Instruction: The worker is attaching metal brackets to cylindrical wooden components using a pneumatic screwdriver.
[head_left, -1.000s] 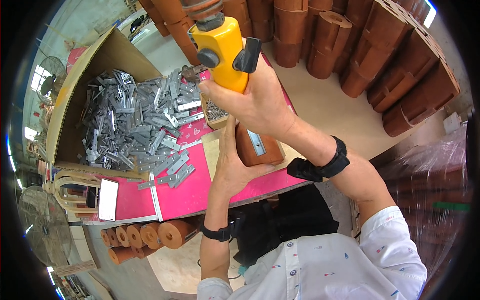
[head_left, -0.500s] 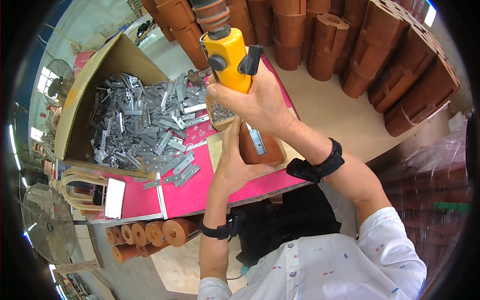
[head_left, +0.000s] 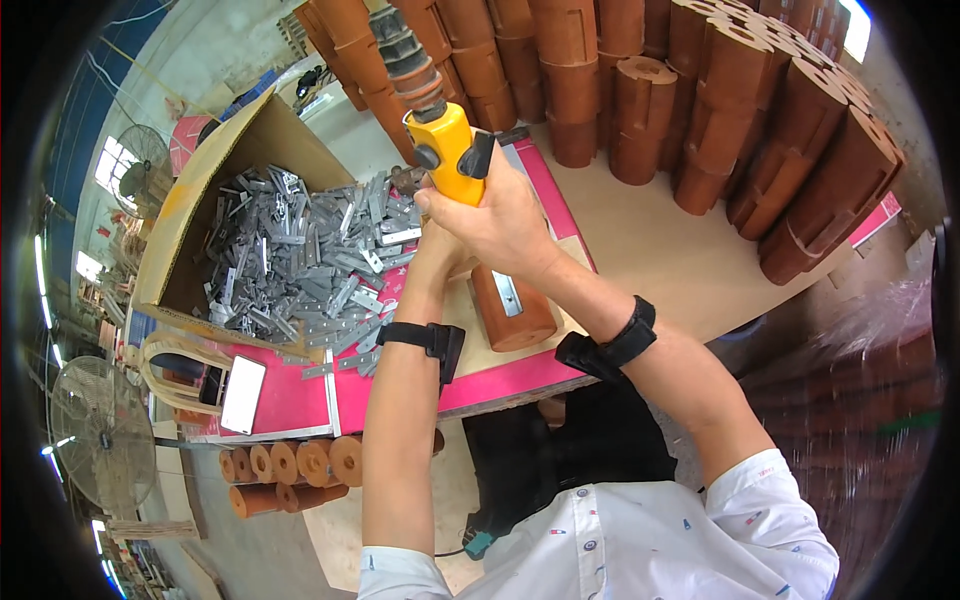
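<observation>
My right hand point(head_left: 505, 215) is wrapped round a yellow power screwdriver point(head_left: 458, 180), which hangs from a dark ribbed sleeve above. Below that wrist lies a reddish-brown wooden block point(head_left: 512, 328), rounded in shape, with a small metal plate point(head_left: 507, 297) on its upper face. My left hand point(head_left: 440, 246) has reached in under the screwdriver, close to where the small box of screws stood; its fingers are hidden behind my right hand. Neither hand touches the block visibly.
A tipped cardboard box point(head_left: 190, 210) spills grey metal plates point(head_left: 290, 245) over the pink tabletop point(head_left: 285, 390). A phone point(head_left: 243, 395) leans on a wooden stand at the left. Tall brown cylinders point(head_left: 640, 120) line the back and right. More wooden rolls point(head_left: 315, 462) lie below the table edge.
My left hand has let go of the block and moved forward, beneath the screwdriver. My right hand still holds the screwdriver, now slightly lower in view.
</observation>
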